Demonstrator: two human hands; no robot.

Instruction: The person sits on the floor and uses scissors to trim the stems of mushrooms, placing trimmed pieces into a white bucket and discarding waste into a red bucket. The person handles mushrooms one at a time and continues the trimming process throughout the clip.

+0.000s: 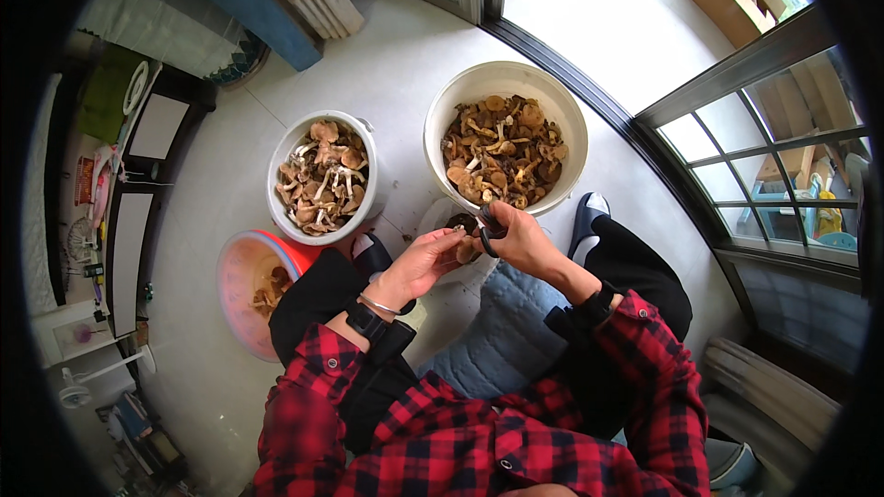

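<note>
Between my knees, my left hand (423, 261) pinches a brown mushroom (467, 250) by its cap and stem. Black-handled scissors (489, 238) are gripped in my right hand (523, 241), their blades close to the mushroom's stem end. Below both hands stands a small pale translucent container (442, 217) with dark scraps in it, partly hidden. Just beyond is a large cream bucket (436, 172) of brown and yellowish mushrooms (507, 145). A smaller grey-white bucket (271, 203) to the left holds mushrooms with pale stems (324, 183).
A red and pale plastic basin (238, 290) beside my left leg contains a few mushrooms (271, 290). A sliding-door track (587, 86) crosses the floor at the upper right. A glazed door (766, 172) stands on the right. A low cabinet (141, 214) lines the left side.
</note>
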